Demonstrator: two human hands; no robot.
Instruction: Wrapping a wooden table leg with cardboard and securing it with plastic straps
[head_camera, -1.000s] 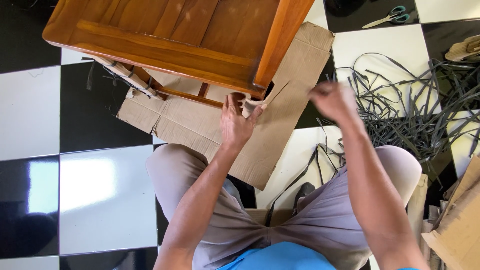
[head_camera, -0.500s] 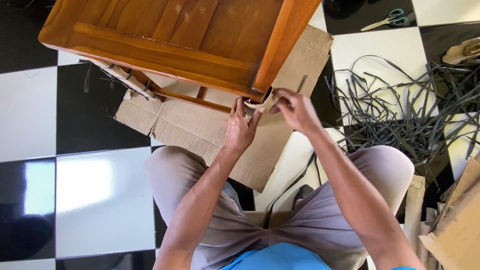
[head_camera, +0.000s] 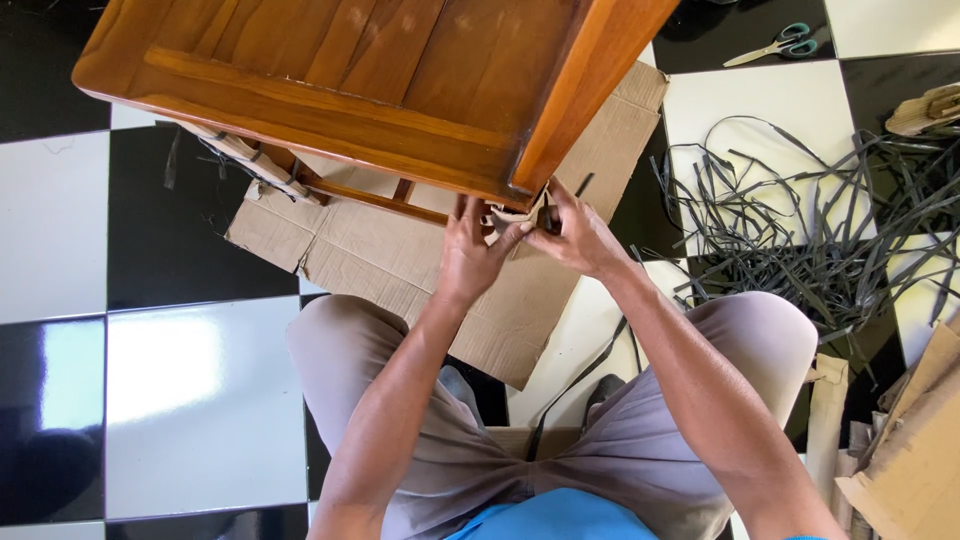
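Observation:
A brown wooden table stands over a flattened cardboard sheet on the checkered floor. Just under the table's near corner, my left hand presses a cardboard wrap against the table leg. My right hand is at the same spot, fingers pinched on a black plastic strap that sticks up beside the leg. Both hands touch the wrap. The leg itself is mostly hidden under the table top.
A pile of loose black plastic straps lies to the right. Teal-handled scissors lie at the top right. Cardboard pieces are stacked at the lower right. Another wrapped leg shows under the table at left.
My right hand came in from the right with the black strap and now meets the left hand at the wrap. The left hand stayed on the wrap.

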